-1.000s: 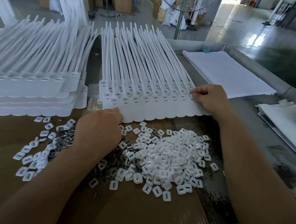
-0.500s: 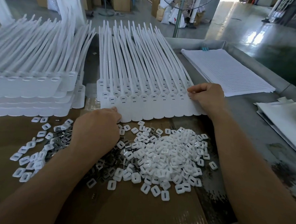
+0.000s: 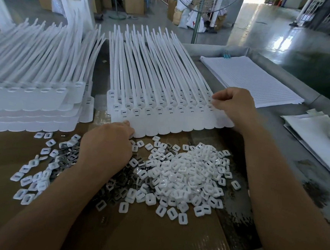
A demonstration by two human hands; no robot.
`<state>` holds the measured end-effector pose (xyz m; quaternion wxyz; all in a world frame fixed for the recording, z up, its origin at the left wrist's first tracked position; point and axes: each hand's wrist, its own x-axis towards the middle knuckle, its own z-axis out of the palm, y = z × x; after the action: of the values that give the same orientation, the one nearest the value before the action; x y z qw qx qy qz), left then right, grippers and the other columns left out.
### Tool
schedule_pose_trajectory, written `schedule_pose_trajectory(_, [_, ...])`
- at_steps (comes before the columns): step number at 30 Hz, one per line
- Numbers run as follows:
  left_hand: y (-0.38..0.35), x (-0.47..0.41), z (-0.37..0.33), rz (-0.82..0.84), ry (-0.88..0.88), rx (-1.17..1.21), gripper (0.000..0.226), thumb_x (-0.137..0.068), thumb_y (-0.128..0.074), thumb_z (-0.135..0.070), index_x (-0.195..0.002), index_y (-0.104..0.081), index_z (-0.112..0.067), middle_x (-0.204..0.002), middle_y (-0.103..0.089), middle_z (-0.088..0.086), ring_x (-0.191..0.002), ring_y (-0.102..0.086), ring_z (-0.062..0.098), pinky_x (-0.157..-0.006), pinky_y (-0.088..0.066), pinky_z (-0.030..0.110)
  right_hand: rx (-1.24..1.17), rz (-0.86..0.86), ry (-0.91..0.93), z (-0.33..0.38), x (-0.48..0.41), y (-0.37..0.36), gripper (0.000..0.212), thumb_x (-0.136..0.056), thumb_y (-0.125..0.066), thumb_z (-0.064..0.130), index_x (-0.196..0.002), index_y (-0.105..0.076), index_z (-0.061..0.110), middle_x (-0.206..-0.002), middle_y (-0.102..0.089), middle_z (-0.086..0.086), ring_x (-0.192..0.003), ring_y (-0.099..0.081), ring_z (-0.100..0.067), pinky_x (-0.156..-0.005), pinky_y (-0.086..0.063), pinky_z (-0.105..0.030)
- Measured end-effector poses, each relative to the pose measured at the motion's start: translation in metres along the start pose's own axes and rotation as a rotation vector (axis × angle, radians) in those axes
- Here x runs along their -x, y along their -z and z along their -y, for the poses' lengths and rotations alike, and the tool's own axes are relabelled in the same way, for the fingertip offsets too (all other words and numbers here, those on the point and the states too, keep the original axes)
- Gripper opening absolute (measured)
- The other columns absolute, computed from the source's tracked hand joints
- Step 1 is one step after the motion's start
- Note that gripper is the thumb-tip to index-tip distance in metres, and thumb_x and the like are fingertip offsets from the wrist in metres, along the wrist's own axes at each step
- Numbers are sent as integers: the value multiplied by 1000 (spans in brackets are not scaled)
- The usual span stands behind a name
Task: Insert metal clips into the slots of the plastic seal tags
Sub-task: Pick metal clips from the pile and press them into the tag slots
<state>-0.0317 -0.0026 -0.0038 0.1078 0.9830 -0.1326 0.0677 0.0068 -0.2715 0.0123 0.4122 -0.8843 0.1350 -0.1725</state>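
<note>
Brown cardboard covers the bench. The seal tags lie in a row at centre, straps pointing far. The right hand pinches the row's right-end head with thumb and curled fingers. The left hand, fingers curled under, touches the near-left edge; what it holds cannot be told. Metal clips and white caps are heaped just near the row. Stacked tags lie left and paper sheets right.

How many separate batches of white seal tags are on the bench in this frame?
2: one stacked batch at the left, one fanned batch in the centre. More may lie past the left edge.
</note>
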Motion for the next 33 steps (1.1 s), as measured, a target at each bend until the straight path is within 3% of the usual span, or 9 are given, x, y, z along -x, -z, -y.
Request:
schedule_pose_trajectory(3, [-1, 0, 0, -6, -7, 1, 35, -87, -45, -12, -116, -61, -22, -131, -53, -10, -113, -54, 15, -89, -45, 31, 122, 351, 97, 19, 20, 15, 10, -77, -72, 19, -74, -67, 27, -66, -65, 16, -63, -58, 4, -62, -38, -18])
schedule_pose_trajectory(6, [-1, 0, 1, -9, -8, 7, 37, -87, -45, -13, -119, -60, -24, -134, -50, -11, -116, -52, 15, -92, -44, 31, 348, 704, 111, 29, 31, 17, 11, -73, -75, 24, -73, -68, 32, -66, -63, 27, -66, -57, 9, -64, -37, -18])
schedule_pose_trajectory(9, [-1, 0, 1, -11, -7, 8, 38, -87, -45, -12, -120, -59, -24, -133, -51, -10, -117, -52, 15, -93, -44, 33, 435, 846, 76, 32, 32, 13, 17, -70, -78, 21, -73, -67, 34, -66, -64, 22, -73, -57, 4, -71, -41, -22])
schedule_pose_trajectory(18, [-2, -1, 2, -14, 3, 25, 37, -85, -45, -10, -116, -61, -22, -133, -50, -11, -113, -55, 18, -90, -47, 35, 399, 885, 82, 31, 32, 5, 22, -72, -74, 8, -69, -67, 29, -57, -64, 19, -53, -55, 11, -73, -43, -24])
schedule_pose_trajectory(23, [-3, 0, 2, -14, 4, 22, 36, -86, -45, -10, -115, -62, -22, -129, -54, -9, -110, -56, 19, -88, -47, 34, 454, 889, 94, 34, 35, 2, 23, -74, -72, 9, -68, -65, 29, -59, -60, 19, -63, -53, 3, -63, -37, -18])
schedule_pose_trajectory(27, [-2, 0, 3, -15, 2, 20, 37, -85, -46, -11, -117, -61, -23, -134, -49, -12, -113, -55, 19, -89, -46, 35, 422, 909, 135, 36, 36, 9, 17, -80, -67, 11, -75, -63, 27, -71, -62, 13, -66, -55, 2, -68, -41, -19])
schedule_pose_trajectory(30, [-2, 0, 3, -9, -1, 12, 38, -85, -46, -12, -119, -60, -24, -135, -48, -12, -115, -54, 18, -91, -45, 35, 228, 791, 122, 35, 35, 16, 19, -85, -60, 6, -80, -61, 24, -65, -63, 13, -60, -58, 2, -60, -45, -16])
schedule_pose_trajectory(33, [-1, 0, 3, -10, 3, 10, 37, -86, -45, -11, -117, -61, -24, -134, -50, -12, -113, -55, 18, -89, -46, 35, 35, 439, 97, 27, 26, 16, 28, -87, -53, -1, -82, -63, 26, -74, -61, 6, -63, -56, -3, -57, -47, -12])
